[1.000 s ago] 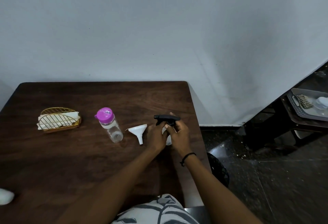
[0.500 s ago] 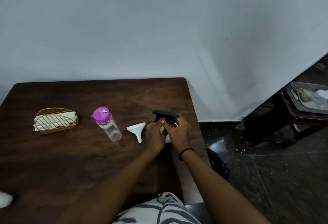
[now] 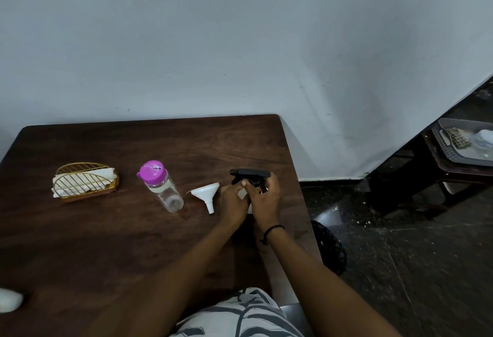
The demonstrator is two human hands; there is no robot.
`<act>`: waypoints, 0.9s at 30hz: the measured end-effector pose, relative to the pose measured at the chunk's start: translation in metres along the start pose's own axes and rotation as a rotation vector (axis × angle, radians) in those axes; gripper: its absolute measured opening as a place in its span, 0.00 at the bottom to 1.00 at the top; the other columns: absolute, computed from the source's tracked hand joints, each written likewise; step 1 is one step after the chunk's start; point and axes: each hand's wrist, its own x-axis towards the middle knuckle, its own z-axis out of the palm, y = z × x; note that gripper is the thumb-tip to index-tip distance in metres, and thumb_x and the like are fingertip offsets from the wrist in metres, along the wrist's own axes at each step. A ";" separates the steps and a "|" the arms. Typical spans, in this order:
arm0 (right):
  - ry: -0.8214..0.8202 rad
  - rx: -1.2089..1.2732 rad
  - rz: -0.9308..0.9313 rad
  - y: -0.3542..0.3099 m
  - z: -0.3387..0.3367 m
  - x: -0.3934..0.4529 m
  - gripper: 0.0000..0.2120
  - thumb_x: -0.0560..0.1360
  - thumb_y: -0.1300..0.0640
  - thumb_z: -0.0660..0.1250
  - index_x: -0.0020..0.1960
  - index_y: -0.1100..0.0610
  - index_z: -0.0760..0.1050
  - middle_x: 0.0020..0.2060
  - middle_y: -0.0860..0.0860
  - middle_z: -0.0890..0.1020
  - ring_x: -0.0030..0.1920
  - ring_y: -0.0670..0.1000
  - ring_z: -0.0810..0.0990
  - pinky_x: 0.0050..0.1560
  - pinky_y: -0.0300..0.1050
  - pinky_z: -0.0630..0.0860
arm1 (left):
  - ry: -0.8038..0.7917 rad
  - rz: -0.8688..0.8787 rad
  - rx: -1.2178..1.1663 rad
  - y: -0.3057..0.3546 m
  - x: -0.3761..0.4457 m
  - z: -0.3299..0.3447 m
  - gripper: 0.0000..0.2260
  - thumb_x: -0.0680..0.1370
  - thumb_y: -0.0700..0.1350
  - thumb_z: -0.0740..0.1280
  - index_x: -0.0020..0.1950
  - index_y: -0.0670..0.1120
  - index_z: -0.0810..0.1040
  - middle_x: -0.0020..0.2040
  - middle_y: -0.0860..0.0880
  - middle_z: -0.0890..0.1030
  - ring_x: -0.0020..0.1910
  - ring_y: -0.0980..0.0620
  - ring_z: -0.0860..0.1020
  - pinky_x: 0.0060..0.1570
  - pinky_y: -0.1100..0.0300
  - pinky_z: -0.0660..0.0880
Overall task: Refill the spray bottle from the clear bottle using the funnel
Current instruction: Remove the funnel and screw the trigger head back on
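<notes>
The spray bottle (image 3: 249,175), white with a black trigger head, stands near the right edge of the dark wooden table (image 3: 106,230). Both hands wrap it: my left hand (image 3: 233,202) holds the white body, my right hand (image 3: 264,198) grips the neck just under the black head. Most of the body is hidden by the hands. A white funnel (image 3: 206,192) lies on its side just left of my left hand. Further left stands the clear bottle (image 3: 162,186) with a purple cap, closed, some liquid inside.
A gold wire napkin holder (image 3: 85,182) with white napkins sits at the table's left. A white object (image 3: 9,300) peeks in at the lower left edge. To the right, beyond the table edge, is dark floor and a low stand carrying a grey tray (image 3: 464,147).
Both hands stay on the spray bottle; my right hand's fingers have shifted slightly around the neck. The head camera has moved a little. Funnel and clear bottle are unmoved.
</notes>
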 end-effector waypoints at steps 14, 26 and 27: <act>-0.055 0.054 0.079 -0.002 -0.006 0.003 0.14 0.71 0.60 0.77 0.55 0.57 0.79 0.50 0.51 0.84 0.51 0.47 0.83 0.52 0.42 0.81 | 0.022 -0.069 -0.252 0.037 -0.020 0.006 0.10 0.80 0.40 0.66 0.46 0.56 0.78 0.45 0.56 0.82 0.44 0.65 0.81 0.41 0.70 0.75; -0.138 0.029 0.053 -0.009 -0.016 -0.005 0.11 0.75 0.61 0.73 0.56 0.58 0.76 0.49 0.49 0.83 0.49 0.40 0.81 0.49 0.33 0.77 | 0.057 -0.018 -0.250 0.038 -0.027 0.009 0.08 0.79 0.53 0.58 0.47 0.57 0.77 0.51 0.49 0.82 0.55 0.44 0.80 0.63 0.37 0.72; -0.165 0.020 0.042 -0.007 -0.018 -0.005 0.12 0.76 0.61 0.72 0.58 0.57 0.75 0.51 0.48 0.82 0.51 0.39 0.80 0.50 0.33 0.76 | 0.026 -0.026 -0.171 0.038 -0.025 0.008 0.09 0.79 0.54 0.58 0.50 0.57 0.77 0.54 0.49 0.81 0.58 0.43 0.78 0.65 0.37 0.70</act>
